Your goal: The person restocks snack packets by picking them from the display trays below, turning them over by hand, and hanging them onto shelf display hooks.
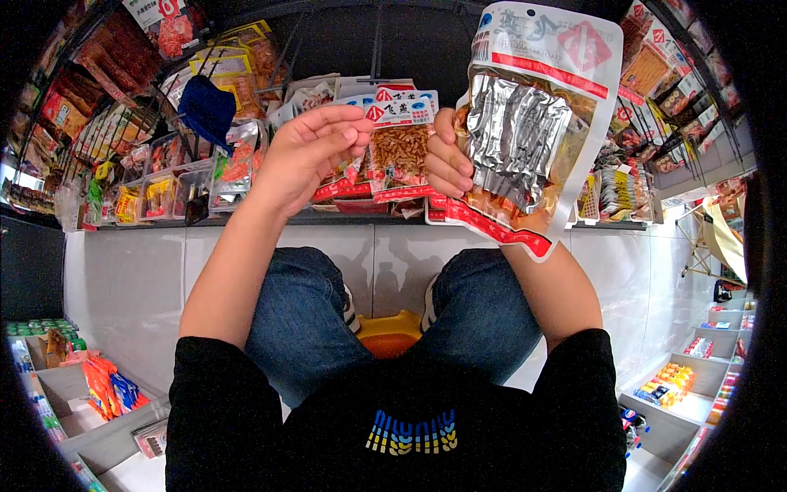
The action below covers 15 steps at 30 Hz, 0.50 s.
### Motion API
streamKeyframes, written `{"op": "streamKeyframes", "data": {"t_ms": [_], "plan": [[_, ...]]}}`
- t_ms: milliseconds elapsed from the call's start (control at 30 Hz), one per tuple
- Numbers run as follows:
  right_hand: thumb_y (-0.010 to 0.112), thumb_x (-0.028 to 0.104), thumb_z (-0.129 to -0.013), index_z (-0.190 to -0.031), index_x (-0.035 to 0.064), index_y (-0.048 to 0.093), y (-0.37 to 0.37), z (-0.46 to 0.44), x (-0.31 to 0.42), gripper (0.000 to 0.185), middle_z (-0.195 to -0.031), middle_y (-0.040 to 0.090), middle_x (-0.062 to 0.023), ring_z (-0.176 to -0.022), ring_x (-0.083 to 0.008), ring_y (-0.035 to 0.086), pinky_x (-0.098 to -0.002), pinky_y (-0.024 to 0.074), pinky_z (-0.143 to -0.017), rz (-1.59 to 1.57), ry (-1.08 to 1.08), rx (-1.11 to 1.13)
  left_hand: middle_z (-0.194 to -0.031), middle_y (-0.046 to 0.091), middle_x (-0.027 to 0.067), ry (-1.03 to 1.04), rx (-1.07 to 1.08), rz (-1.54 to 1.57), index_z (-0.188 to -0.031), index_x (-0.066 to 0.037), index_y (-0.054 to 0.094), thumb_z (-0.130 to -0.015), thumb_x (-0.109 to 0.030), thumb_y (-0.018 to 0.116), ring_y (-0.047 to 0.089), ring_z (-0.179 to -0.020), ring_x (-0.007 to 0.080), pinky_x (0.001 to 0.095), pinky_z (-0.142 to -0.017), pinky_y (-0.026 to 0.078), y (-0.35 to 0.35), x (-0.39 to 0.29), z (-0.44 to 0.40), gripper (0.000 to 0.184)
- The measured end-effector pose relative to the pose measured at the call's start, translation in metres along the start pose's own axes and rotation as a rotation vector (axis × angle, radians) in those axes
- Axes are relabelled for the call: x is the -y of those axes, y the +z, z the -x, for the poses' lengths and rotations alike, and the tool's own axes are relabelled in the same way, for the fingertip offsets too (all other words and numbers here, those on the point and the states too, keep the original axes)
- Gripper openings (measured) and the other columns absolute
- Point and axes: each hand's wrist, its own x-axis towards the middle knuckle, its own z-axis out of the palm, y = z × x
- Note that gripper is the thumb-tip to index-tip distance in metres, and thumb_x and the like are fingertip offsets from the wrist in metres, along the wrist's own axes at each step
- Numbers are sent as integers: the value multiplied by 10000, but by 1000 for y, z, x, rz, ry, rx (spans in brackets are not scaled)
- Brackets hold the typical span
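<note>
My right hand (449,160) grips a large clear snack packet (525,123) by its left side, fingers curled round the edge. The packet is upright, its back towards me, with a silver panel in the middle and red bands at top and bottom; it hides part of my hand and wrist. To the left, my left hand (316,156) is raised with thumb and fingertips pressed together, and nothing shows between them. Just behind those fingertips stands a packet of brown snack pieces (398,152) with a white and red header, in a row of similar packets.
Hanging snack packs (115,66) fill the rack at left, with clear bins (164,193) below. More hanging packs (648,70) are on the right. A dark blue item (206,111) hangs near my left hand. I sit on a low yellow stool (393,328); shelf compartments (90,402) stand behind me.
</note>
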Motion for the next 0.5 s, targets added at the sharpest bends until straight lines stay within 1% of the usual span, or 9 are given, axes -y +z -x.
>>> {"op": "streamKeyframes", "data": {"t_ms": [300, 367, 500], "plan": [[418, 296, -839, -882, -4, 430, -1, 1, -1, 303, -577, 421, -59, -478, -165, 404, -285, 340, -452, -2, 1, -26, -923, 611, 86, -36, -11, -6, -1028, -1, 555, -813, -56, 558, 581, -768, 109, 236, -714, 487, -1, 0, 0, 222], [418, 293, -839, -880, -3, 431, -1, 0, -1, 300, -575, 422, -59, -477, -166, 404, -285, 339, -449, 1, -2, -34, -898, 617, 83, -68, -51, -18, -1019, -2, 562, -809, -78, 573, 576, -721, 98, 227, -666, 491, 1, -2, 2, 224], [416, 295, -840, -876, -2, 434, 1, 0, 0, 300, -571, 422, -59, -476, -168, 407, -291, 340, -446, 5, 10, -37, -835, 618, 62, -81, -61, -32, -1005, -6, 570, -806, -92, 583, 559, -675, 79, 206, -624, 480, 1, -3, 3, 217]]}}
